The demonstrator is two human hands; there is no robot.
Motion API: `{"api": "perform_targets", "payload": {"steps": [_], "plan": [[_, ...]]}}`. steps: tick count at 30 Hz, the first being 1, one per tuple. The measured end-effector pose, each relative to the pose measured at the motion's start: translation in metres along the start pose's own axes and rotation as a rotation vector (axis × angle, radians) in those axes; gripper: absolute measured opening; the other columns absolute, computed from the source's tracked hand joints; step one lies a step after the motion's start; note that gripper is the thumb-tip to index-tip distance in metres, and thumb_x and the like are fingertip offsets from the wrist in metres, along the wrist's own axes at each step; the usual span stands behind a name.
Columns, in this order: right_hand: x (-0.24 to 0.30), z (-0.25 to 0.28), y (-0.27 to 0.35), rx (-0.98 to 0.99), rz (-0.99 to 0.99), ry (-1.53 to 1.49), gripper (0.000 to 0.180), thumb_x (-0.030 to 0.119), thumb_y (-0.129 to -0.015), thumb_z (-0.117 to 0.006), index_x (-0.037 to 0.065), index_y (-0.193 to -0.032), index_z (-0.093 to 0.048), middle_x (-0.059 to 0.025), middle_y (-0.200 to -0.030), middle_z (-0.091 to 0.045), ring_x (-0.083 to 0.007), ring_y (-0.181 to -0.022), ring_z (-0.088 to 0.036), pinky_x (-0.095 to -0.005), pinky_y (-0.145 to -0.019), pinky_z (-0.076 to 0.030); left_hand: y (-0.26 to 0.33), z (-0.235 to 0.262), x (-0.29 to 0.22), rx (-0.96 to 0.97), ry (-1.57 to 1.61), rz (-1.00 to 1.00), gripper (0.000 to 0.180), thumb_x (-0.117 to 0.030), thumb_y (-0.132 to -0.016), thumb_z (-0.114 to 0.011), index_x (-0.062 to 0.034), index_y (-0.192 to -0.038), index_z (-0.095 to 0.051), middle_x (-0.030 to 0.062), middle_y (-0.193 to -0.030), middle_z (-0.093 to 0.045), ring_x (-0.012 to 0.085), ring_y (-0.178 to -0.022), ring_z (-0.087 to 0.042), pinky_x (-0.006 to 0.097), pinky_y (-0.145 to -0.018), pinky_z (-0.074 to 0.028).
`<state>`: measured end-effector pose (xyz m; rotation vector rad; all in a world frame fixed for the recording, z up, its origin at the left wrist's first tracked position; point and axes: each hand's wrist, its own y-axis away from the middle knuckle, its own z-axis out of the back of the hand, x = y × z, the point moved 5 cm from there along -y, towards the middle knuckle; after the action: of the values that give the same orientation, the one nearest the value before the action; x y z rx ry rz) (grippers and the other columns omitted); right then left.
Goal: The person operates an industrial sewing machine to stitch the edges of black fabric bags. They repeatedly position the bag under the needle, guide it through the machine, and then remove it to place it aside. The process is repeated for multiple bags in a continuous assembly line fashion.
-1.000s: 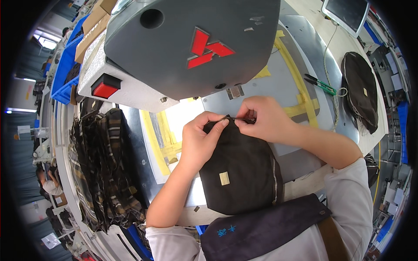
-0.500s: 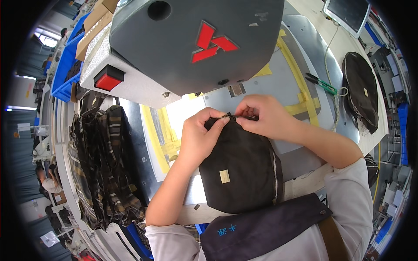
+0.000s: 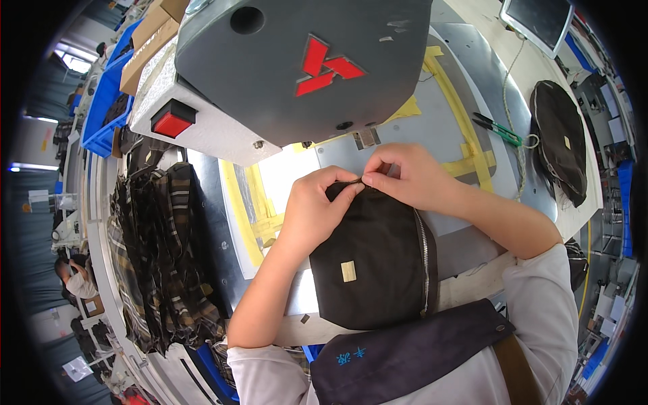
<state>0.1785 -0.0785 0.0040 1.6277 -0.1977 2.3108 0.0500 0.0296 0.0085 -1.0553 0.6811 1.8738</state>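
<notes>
A dark brown fabric piece (image 3: pixel 378 270) hangs from my two hands, a metal zipper (image 3: pixel 424 260) running down its right side. It has a small beige patch (image 3: pixel 348 271) on its face. My left hand (image 3: pixel 312 206) pinches the upper edge between thumb and fingers. Right beside it, my right hand (image 3: pixel 410 177) pinches the same edge, fingertips almost touching the left thumb. The exact bit of edge between the fingertips is mostly hidden. The lower end of the piece reaches the table's front edge, close to my dark apron (image 3: pixel 412 351).
Above my hands looms a dark grey sewing machine head (image 3: pixel 297 67), with a red switch (image 3: pixel 173 124) at its left. Plaid and dark fabric pieces (image 3: pixel 169 250) are piled at left. Green-handled snips (image 3: pixel 503 132) and another zippered dark piece (image 3: pixel 559 142) lie at right.
My right hand has moved slightly left, and its fingertips now meet the left ones. The stretch of edge that showed between and under them is mostly covered. The fabric has barely shifted.
</notes>
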Motion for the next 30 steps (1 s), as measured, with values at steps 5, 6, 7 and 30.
{"api": "perform_targets", "payload": {"steps": [5,6,7,30], "plan": [[-0.0005,0.0006,0.0009,-0.034,-0.035,-0.064,0.014,0.015,-0.087,-0.067,0.001,-0.089,-0.066,-0.0087,-0.079,-0.065,-0.0157,-0.071,-0.062,-0.0301,-0.066,-0.050,0.0007,-0.0035,0.0052,-0.066,0.121,0.078,0.012,-0.007,-0.084,-0.071,0.0007,-0.092,-0.068,0.0064,-0.080,-0.069,0.0127,-0.075,-0.063,0.027,-0.072,-0.050],[-0.0016,0.0007,0.0009,-0.030,-0.046,-0.074,0.015,0.016,-0.086,-0.068,0.001,-0.089,-0.066,-0.0087,-0.080,-0.065,-0.0155,-0.071,-0.062,-0.0302,-0.067,-0.050,0.0003,-0.0044,0.0047,-0.064,0.136,0.070,0.011,-0.008,-0.085,-0.071,0.0007,-0.092,-0.068,0.0057,-0.079,-0.068,0.0118,-0.074,-0.062,0.026,-0.072,-0.049],[-0.0022,0.0000,0.0000,-0.022,-0.055,-0.087,0.016,0.016,-0.086,-0.068,0.001,-0.089,-0.066,-0.0086,-0.080,-0.065,-0.0153,-0.072,-0.062,-0.0303,-0.067,-0.050,0.0008,-0.0040,0.0046,-0.066,0.148,0.065,0.011,-0.008,-0.085,-0.070,0.0007,-0.092,-0.067,0.0051,-0.078,-0.067,0.0109,-0.074,-0.061,0.026,-0.072,-0.049],[-0.0036,0.0059,0.0018,-0.011,-0.011,0.235,0.020,0.019,-0.083,-0.070,0.001,-0.090,-0.066,-0.0096,-0.080,-0.061,-0.0201,-0.071,-0.059,-0.0323,-0.066,-0.047,-0.0019,-0.0062,0.0062,-0.122,0.075,0.009,0.010,-0.007,-0.084,-0.069,-0.0003,-0.091,-0.066,0.0101,-0.085,-0.068,0.0221,-0.079,-0.065,0.030,-0.076,-0.050]]}}
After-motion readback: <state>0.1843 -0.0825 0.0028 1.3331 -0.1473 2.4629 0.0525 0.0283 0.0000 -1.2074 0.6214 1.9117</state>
